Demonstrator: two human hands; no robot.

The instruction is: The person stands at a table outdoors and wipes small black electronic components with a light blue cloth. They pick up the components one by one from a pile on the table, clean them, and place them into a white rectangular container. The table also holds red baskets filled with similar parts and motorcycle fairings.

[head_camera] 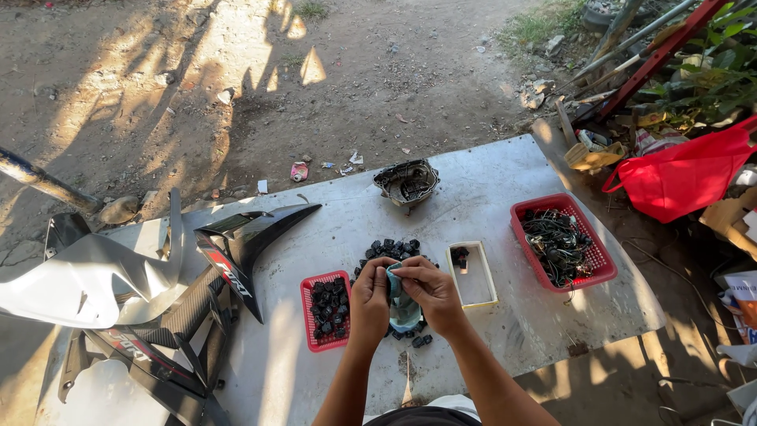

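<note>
Both hands — left hand (pixel 371 300), right hand (pixel 431 292) — pinch a blue-green cloth (pixel 402 304) over small black parts (pixel 394 251) near the desk's (pixel 489 181) front edge.

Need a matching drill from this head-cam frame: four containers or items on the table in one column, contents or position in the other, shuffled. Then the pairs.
Things:
1. small red basket
2. large red basket
3. white tray with yellow rim
4. teal cloth

Descriptions:
A. holds a tangle of dark wires, right side of the table
B. held between the left hand and the right hand
C. filled with small black parts, just left of the hands
D. nearly empty, one dark piece in its far end

Pairs: 1-C, 2-A, 3-D, 4-B
</note>
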